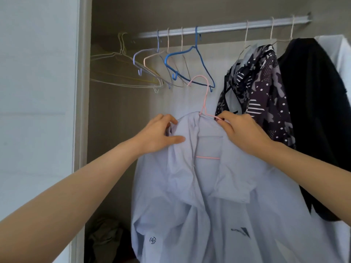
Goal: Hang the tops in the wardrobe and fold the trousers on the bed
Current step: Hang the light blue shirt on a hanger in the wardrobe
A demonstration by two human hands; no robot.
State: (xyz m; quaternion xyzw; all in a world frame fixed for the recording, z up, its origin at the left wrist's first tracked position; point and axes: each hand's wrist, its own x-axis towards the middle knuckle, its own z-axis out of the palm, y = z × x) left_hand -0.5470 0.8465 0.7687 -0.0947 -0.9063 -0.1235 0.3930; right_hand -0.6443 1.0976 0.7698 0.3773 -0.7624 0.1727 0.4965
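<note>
— Holding pale blue shirt (199, 186) on pink hanger (204, 102) how?
— Pinched at collar by left hand (159, 133), at hanger wire by right hand (241, 131).
— Placed where?
— Well below wardrobe rail (224, 26); hook upright between hands, rail directly above, right hand nearer.

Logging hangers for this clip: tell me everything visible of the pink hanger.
The pink hanger is thin wire: curved hook, twisted neck, sloping arms, bottom bar showing through the open collar. It stands roughly upright below the rail, not hooked on. The pale blue shirt drapes over it; the right hand pinches one arm, the left hand grips the shirt.
</note>
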